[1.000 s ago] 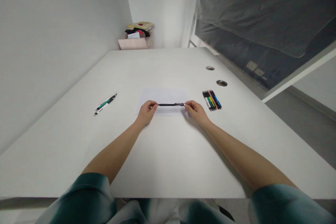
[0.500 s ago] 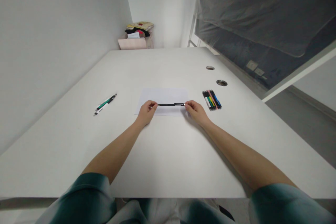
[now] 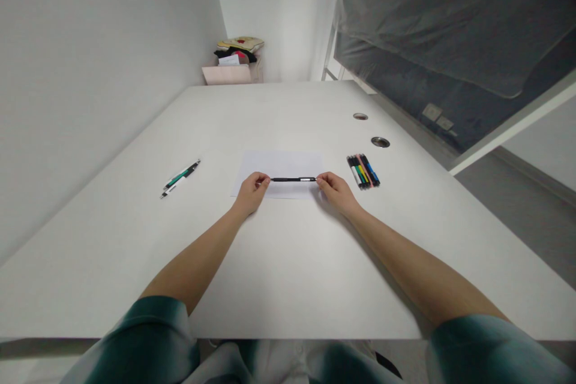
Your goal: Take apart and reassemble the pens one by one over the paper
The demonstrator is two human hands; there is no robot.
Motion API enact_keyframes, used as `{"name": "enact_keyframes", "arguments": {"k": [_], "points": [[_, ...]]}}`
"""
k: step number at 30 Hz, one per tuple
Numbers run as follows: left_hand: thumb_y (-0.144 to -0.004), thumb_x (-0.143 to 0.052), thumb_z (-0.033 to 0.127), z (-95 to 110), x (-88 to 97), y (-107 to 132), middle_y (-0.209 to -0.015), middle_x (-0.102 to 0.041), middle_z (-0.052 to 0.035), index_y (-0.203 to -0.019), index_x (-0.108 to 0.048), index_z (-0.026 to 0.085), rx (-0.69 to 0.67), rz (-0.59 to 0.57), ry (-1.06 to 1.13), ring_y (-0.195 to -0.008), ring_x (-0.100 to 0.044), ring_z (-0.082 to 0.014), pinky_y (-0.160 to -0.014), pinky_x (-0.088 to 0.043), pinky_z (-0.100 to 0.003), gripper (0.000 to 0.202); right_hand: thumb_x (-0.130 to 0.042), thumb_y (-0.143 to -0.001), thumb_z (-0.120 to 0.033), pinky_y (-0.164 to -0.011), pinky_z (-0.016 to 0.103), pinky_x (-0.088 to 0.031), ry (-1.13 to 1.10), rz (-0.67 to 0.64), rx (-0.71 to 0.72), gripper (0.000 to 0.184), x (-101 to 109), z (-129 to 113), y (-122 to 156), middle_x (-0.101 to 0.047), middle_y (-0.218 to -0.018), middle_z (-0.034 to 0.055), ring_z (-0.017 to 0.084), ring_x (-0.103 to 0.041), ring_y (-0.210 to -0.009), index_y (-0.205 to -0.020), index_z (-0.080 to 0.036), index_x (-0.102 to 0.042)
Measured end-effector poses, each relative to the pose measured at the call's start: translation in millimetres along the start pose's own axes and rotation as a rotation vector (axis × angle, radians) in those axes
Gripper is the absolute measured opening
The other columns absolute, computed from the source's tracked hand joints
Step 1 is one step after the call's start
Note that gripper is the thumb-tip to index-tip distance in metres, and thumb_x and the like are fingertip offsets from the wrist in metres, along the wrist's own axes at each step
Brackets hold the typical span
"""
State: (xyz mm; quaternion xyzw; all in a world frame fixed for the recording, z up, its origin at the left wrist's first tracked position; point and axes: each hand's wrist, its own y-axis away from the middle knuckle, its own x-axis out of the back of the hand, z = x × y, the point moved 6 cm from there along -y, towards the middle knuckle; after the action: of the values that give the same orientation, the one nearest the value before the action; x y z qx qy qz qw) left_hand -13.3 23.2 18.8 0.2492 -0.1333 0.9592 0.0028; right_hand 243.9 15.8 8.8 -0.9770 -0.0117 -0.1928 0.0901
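A slim black pen (image 3: 292, 179) with a clip lies level between my two hands, over a white sheet of paper (image 3: 281, 162). My left hand (image 3: 252, 192) pinches its left end between thumb and fingertips. At the clip end, on the right, the fingertips of my right hand (image 3: 336, 191) are closed on it. Both hands are over the paper's side edges and cover parts of them. Whether the pen rests on the sheet or is held just above it, I cannot tell.
Several pens and markers (image 3: 363, 171) lie side by side right of the paper. On the left are a few more pens (image 3: 180, 178). Two round metal grommets (image 3: 380, 142) are set in the white table (image 3: 288, 264). A wall runs along the left; a covered bed frame (image 3: 450, 30) stands right.
The pen has turned very slightly about its length, its clip now lying closer to level with the barrel. Both hands stay in place.
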Motion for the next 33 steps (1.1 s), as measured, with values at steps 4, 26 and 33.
{"name": "enact_keyframes", "arguments": {"k": [4, 26, 33], "points": [[-0.084, -0.053, 0.033, 0.5, -0.2, 0.1, -0.084, -0.067, -0.0048, -0.086, -0.063, 0.016, 0.003, -0.003, 0.003, -0.075, -0.058, -0.0166, -0.073, -0.048, -0.03, 0.02, -0.052, -0.081, -0.049, -0.055, 0.028, -0.035, 0.009, -0.003, 0.004, 0.03, -0.2, 0.0, 0.2, -0.052, -0.065, -0.0015, 0.014, -0.043, -0.056, -0.084, -0.02, -0.058], [-0.085, -0.051, 0.035, 1.1, -0.8, 0.1, -0.077, -0.063, -0.0026, -0.084, -0.062, 0.016, 0.004, -0.013, -0.026, -0.07, -0.055, -0.0154, -0.07, -0.046, -0.029, 0.022, -0.051, -0.081, -0.051, -0.055, 0.029, -0.034, 0.026, -0.001, -0.001, 0.031, -0.2, -2.9, 1.0, -0.05, -0.063, -0.0017, 0.014, -0.043, -0.056, -0.08, -0.02, -0.056], [-0.085, -0.051, 0.036, 0.2, -1.1, 0.4, -0.076, -0.063, -0.0024, -0.083, -0.061, 0.017, 0.002, -0.016, -0.039, -0.069, -0.054, -0.0155, -0.069, -0.045, -0.029, 0.022, -0.052, -0.081, -0.052, -0.052, 0.028, -0.031, 0.012, -0.005, -0.005, 0.031, -0.4, -1.4, 1.5, -0.049, -0.061, -0.0023, 0.013, -0.039, -0.053, -0.079, -0.021, -0.056]]}}
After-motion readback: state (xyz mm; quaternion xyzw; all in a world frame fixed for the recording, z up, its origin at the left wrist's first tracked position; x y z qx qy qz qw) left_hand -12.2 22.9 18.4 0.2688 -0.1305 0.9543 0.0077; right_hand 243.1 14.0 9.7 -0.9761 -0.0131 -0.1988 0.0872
